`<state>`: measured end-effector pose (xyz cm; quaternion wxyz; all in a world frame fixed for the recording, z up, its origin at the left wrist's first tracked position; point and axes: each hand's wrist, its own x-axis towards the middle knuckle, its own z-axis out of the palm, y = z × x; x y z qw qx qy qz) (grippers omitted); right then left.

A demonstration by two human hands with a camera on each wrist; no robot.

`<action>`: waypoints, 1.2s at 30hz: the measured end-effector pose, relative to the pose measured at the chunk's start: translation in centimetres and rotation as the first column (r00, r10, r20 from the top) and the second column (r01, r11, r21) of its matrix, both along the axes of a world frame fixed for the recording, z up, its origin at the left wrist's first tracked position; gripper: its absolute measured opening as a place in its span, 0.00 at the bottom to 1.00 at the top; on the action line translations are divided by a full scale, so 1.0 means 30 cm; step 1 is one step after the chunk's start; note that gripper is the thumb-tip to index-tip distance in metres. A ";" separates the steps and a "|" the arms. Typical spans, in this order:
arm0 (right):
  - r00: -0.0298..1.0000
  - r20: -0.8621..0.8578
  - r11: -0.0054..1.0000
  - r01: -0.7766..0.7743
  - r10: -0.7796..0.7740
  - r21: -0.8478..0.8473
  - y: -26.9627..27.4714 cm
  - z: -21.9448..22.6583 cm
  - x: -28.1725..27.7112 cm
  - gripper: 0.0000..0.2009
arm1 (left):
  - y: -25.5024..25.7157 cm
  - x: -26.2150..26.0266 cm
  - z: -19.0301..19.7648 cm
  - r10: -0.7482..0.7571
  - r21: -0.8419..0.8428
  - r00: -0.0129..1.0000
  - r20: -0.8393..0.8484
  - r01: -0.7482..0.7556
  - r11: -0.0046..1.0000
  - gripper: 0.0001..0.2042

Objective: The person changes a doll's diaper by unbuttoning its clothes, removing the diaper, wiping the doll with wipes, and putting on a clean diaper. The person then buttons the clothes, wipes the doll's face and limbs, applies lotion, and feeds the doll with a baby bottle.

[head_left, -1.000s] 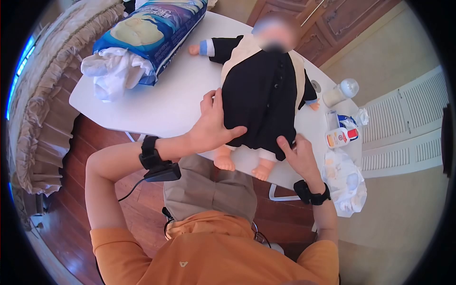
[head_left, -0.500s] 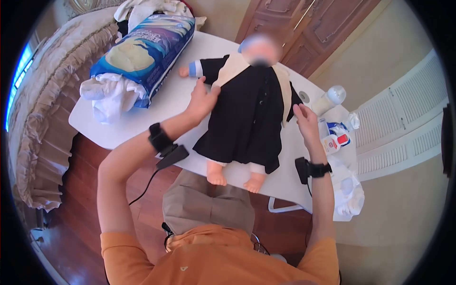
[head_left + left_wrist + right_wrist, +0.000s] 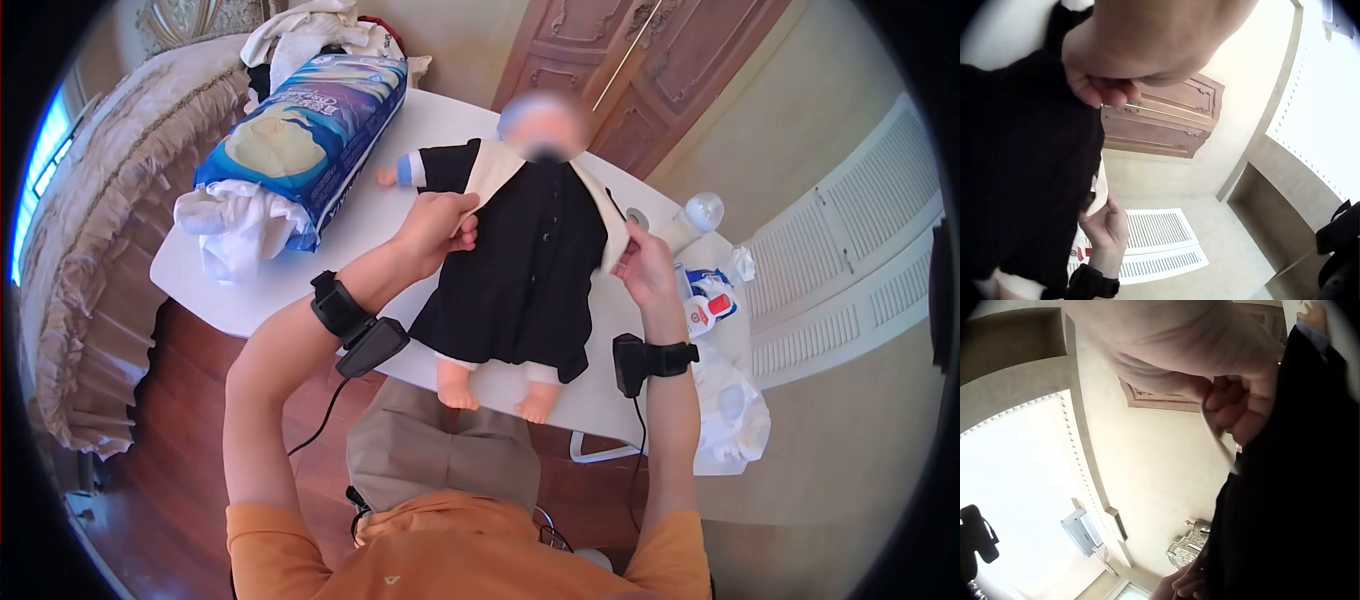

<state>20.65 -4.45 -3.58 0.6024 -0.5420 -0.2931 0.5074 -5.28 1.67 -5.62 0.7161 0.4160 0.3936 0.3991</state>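
Note:
A doll in a black buttoned garment (image 3: 520, 270) lies on its back on the white table (image 3: 400, 215), feet toward the person. A cream collar (image 3: 493, 172) runs down both sides of its chest. My left hand (image 3: 437, 228) pinches the collar's edge at the left, its fingers curled. On the other side my right hand (image 3: 648, 265) pinches the cream edge (image 3: 1215, 434) between thumb and fingers, slightly raised from the black cloth. The black garment reaches down to the doll's bare feet (image 3: 457, 385).
A blue diaper pack (image 3: 310, 135) with white cloth (image 3: 240, 215) at its end lies at the left. At the right edge are a bottle (image 3: 695, 220), a small white bottle with a red cap (image 3: 705, 312) and a crumpled white bag (image 3: 730, 400).
The garment's hem was pulled down over the doll's legs. Both hands moved up from the hem to the chest and took hold of the collar's edges.

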 end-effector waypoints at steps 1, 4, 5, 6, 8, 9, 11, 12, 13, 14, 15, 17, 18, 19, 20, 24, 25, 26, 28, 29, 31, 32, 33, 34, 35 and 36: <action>1.000 -0.002 1.000 0.001 -0.002 -0.007 -0.017 0.014 -0.009 0.10 | -0.013 0.001 0.010 -0.043 -0.039 0.995 0.088 0.047 0.998 0.08; 0.994 -0.058 0.992 0.099 -0.095 0.072 -0.045 0.029 -0.028 0.09 | -0.035 0.004 0.014 -0.045 -0.053 0.996 0.076 0.049 0.997 0.10; 0.994 -0.058 0.993 0.099 -0.095 0.070 -0.051 0.022 -0.025 0.09 | -0.039 0.002 0.007 -0.045 -0.055 0.996 0.076 0.049 0.997 0.10; 0.995 0.035 0.996 0.089 -0.090 0.022 -0.056 0.012 -0.018 0.09 | -0.047 -0.002 0.005 -0.100 -0.012 0.989 -0.104 0.100 0.995 0.12; 0.989 0.128 0.997 0.081 -0.077 -0.021 -0.063 -0.012 0.011 0.09 | -0.064 -0.009 0.003 -0.140 0.028 0.949 -0.283 0.154 0.988 0.14; 0.972 0.232 0.999 0.042 -0.032 -0.034 -0.062 -0.016 0.025 0.10 | -0.090 -0.019 0.032 -0.234 0.097 0.803 -0.548 0.338 0.936 0.16; 0.943 0.333 0.999 -0.001 0.013 -0.039 -0.038 -0.014 0.032 0.10 | -0.112 -0.030 0.064 -0.247 0.114 0.580 -0.776 0.514 0.850 0.17; 0.897 0.441 0.998 0.024 -0.046 0.055 -0.034 0.013 -0.004 0.10 | -0.116 -0.030 0.069 -0.026 0.372 0.569 -0.822 0.570 0.733 0.19; 0.838 0.534 0.989 0.040 -0.112 0.146 -0.032 0.033 -0.037 0.09 | -0.127 -0.029 0.095 0.195 0.574 0.571 -0.798 0.618 0.538 0.20; 0.829 0.550 0.988 0.023 -0.103 0.150 -0.012 0.050 -0.058 0.14 | -0.113 -0.006 0.133 0.179 0.522 0.537 -0.825 0.602 0.604 0.17; 0.830 0.548 0.988 0.022 -0.103 0.153 0.029 0.036 -0.060 0.14 | -0.078 0.026 0.135 0.182 0.523 0.535 -0.825 0.602 0.603 0.17; 0.420 0.872 0.934 -0.131 -0.252 0.333 0.127 -0.041 -0.041 0.20 | 0.000 0.094 0.093 0.319 0.815 0.760 -0.566 0.459 0.353 0.19; 0.363 0.908 0.956 -0.119 -0.209 0.268 0.155 -0.076 -0.038 0.21 | 0.004 0.120 0.077 0.337 0.792 0.718 -0.609 0.522 0.317 0.24; 0.304 0.938 0.974 -0.103 -0.164 0.204 0.169 -0.080 -0.053 0.23 | 0.001 0.143 0.067 0.359 0.763 0.673 -0.646 0.582 0.281 0.29; 0.225 0.974 0.997 -0.065 -0.037 0.053 0.180 -0.076 -0.058 0.21 | 0.001 0.164 0.059 0.299 0.662 0.590 -0.750 0.672 0.332 0.35; 0.227 0.969 0.990 -0.074 -0.100 0.119 0.178 -0.079 -0.070 0.16 | -0.024 0.189 0.034 0.277 0.525 0.455 -0.846 0.801 0.289 0.35; 0.105 0.991 0.991 -0.101 -0.080 0.091 0.170 -0.076 -0.066 0.13 | -0.027 0.187 0.028 0.269 0.517 0.449 -0.852 0.801 0.301 0.35; -0.019 0.998 0.991 -0.125 -0.060 0.057 0.158 -0.076 -0.070 0.10 | -0.028 0.185 0.021 0.288 0.537 0.464 -0.838 0.797 0.276 0.34; -0.024 0.995 0.983 -0.158 -0.099 0.094 0.108 -0.048 -0.102 0.07 | -0.032 0.180 0.007 0.339 0.589 0.504 -0.794 0.774 0.230 0.32; -0.032 0.995 0.979 -0.186 -0.094 0.087 0.087 -0.038 -0.102 0.07 | -0.031 0.179 -0.003 0.337 0.586 0.499 -0.798 0.773 0.243 0.32; -0.101 0.994 0.963 -0.265 0.028 -0.054 0.061 -0.017 -0.078 0.08 | -0.030 0.173 -0.009 0.335 0.611 0.529 -0.780 0.760 0.221 0.32; -0.178 0.975 0.928 -0.322 0.134 -0.186 0.052 0.002 -0.067 0.09 | -0.038 0.167 -0.014 0.380 0.713 0.618 -0.688 0.674 0.195 0.28; -0.174 0.976 0.927 -0.327 0.135 -0.186 0.039 0.045 -0.069 0.09 | -0.015 0.165 -0.022 0.381 0.709 0.613 -0.692 0.677 0.199 0.28; -0.148 0.937 0.884 -0.314 0.315 -0.347 0.020 0.101 -0.074 0.09 | 0.025 0.165 -0.028 0.307 0.813 0.755 -0.579 0.512 0.276 0.26; -0.120 0.866 0.812 -0.306 0.485 -0.497 0.011 0.133 -0.068 0.10 | 0.062 0.166 -0.037 0.245 0.871 0.869 -0.431 0.329 0.364 0.25; -0.002 0.891 0.822 -0.383 0.455 -0.421 0.012 0.139 -0.041 0.13 | 0.058 0.138 0.012 0.295 0.843 0.877 -0.378 0.195 0.501 0.19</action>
